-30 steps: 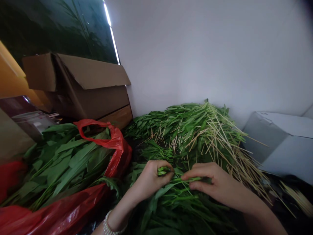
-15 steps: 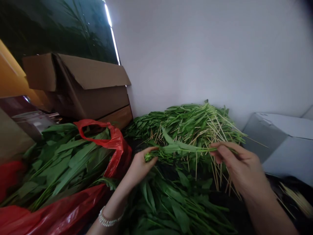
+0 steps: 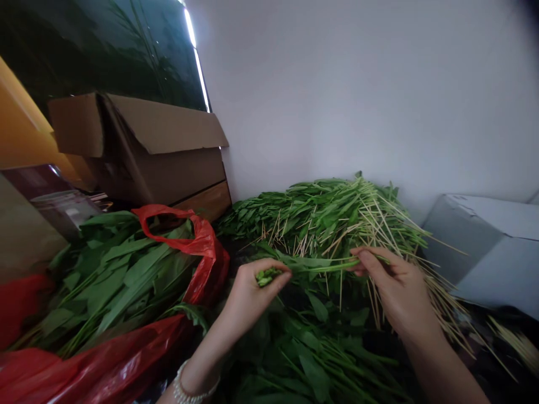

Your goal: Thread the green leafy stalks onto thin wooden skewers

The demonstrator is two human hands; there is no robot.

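Observation:
My left hand point(image 3: 250, 292), with a beaded bracelet at the wrist, is curled round a small bunch of leafy greens point(image 3: 266, 276), whose cut green ends show beside the thumb. My right hand point(image 3: 393, 286) pinches a long green stem point(image 3: 330, 267) between thumb and fingers. Its leafy end reaches left to my left hand. Behind both hands lies a heap of leafy greens point(image 3: 320, 202) with thin wooden skewers point(image 3: 377, 221) sticking out on its right side. Below the hands is a loose pile of leafy stems point(image 3: 311, 353).
At left, a red plastic bag point(image 3: 206, 252) lies open, full of long green leaves point(image 3: 126, 269). An open cardboard box point(image 3: 177, 171) stands behind it. A white box point(image 3: 484, 241) is at right, with more skewers point(image 3: 517, 342) on black plastic before it. A pale wall closes off the back.
My hands have come closer together: the left has moved right and slightly down, the right a little left. The stem's leafy tip has dropped toward my left hand.

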